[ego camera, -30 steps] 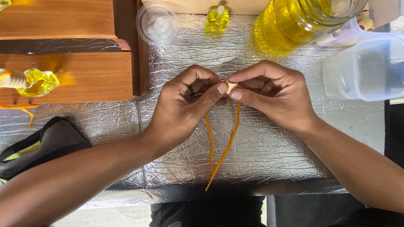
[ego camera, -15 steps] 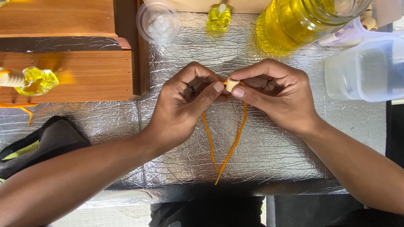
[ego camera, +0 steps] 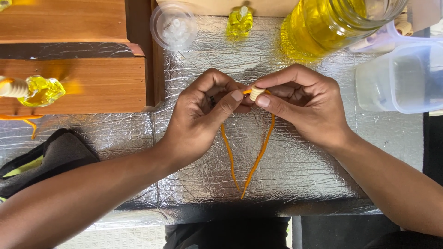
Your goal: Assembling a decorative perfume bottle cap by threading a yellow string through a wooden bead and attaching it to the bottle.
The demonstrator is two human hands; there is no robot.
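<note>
My left hand (ego camera: 203, 115) and my right hand (ego camera: 302, 103) meet above the foil-covered table (ego camera: 295, 170). Between the fingertips of both sits a small pale wooden bead or cap (ego camera: 256, 92). An orange cord (ego camera: 251, 161) runs through it, and its two ends hang down toward me, meeting in a point. My right thumb and forefinger pinch the bead. My left thumb presses the cord right beside it.
A large jar of yellow liquid (ego camera: 332, 23) stands at the back right, next to a clear plastic tub (ego camera: 399, 78). A small yellow bottle (ego camera: 240, 20) and a round clear lid (ego camera: 174, 25) lie at the back. Wooden boxes (ego camera: 78, 83) with another small bottle (ego camera: 39, 90) sit left; a dark cloth (ego camera: 50, 157) lies lower left.
The hands have stayed together at the same spot. The hanging cord ends have swung slightly, and the bead has shifted a little between the fingertips.
</note>
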